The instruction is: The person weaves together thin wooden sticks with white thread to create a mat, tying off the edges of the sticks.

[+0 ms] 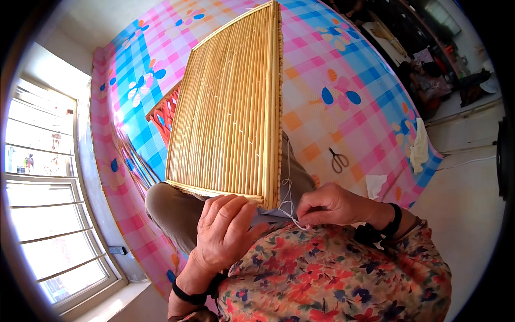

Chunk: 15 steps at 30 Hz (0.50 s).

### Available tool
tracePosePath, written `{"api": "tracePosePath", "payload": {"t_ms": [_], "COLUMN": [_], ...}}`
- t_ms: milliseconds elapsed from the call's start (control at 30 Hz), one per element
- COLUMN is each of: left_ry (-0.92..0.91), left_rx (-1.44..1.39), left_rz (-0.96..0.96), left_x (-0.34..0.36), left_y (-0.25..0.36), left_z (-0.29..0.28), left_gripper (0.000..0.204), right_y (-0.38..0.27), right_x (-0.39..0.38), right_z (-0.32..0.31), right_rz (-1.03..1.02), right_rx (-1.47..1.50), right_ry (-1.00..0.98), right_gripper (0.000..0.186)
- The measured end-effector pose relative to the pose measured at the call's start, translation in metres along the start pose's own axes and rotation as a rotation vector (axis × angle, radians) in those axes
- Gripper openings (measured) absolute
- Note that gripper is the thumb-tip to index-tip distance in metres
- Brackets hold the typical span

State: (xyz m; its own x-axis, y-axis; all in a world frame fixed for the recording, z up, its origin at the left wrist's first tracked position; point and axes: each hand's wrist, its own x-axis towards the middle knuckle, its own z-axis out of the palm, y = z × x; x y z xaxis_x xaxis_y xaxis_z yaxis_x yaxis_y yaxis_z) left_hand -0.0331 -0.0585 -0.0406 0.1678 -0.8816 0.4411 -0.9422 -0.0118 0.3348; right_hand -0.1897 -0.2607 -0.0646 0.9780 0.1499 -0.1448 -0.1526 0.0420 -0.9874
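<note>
A rectangular panel of pale yellow cane sticks with a corded border stands tilted over my legs. My left hand has its fingers curled over the panel's lower edge near the right corner. White string hangs in loops from that corner. Just right of it, my right hand is closed in a pinch on the string.
I sit on a checked, flowered sheet with scissors, a white scrap, a cloth and long thin sticks. A red woven item lies behind the panel. A barred window is left; dark clutter fills the back right.
</note>
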Motion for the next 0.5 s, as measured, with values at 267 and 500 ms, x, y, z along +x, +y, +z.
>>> {"api": "tracePosePath", "payload": {"t_ms": [267, 500], "left_ry": [-0.365, -0.542], "left_rx": [-0.862, -0.929], "left_rz": [-0.205, -0.218], "left_x": [0.005, -0.005], "left_y": [0.023, 0.013], "left_z": [-0.021, -0.014], "left_gripper": [0.045, 0.023], "right_y": [-0.042, -0.046], "right_x": [0.009, 0.006], "right_z": [0.021, 0.023], "right_rz": [-0.311, -0.194], "right_rx": [-0.240, -0.168], "right_ry": [-0.003, 0.039], "right_gripper": [0.010, 0.012]}}
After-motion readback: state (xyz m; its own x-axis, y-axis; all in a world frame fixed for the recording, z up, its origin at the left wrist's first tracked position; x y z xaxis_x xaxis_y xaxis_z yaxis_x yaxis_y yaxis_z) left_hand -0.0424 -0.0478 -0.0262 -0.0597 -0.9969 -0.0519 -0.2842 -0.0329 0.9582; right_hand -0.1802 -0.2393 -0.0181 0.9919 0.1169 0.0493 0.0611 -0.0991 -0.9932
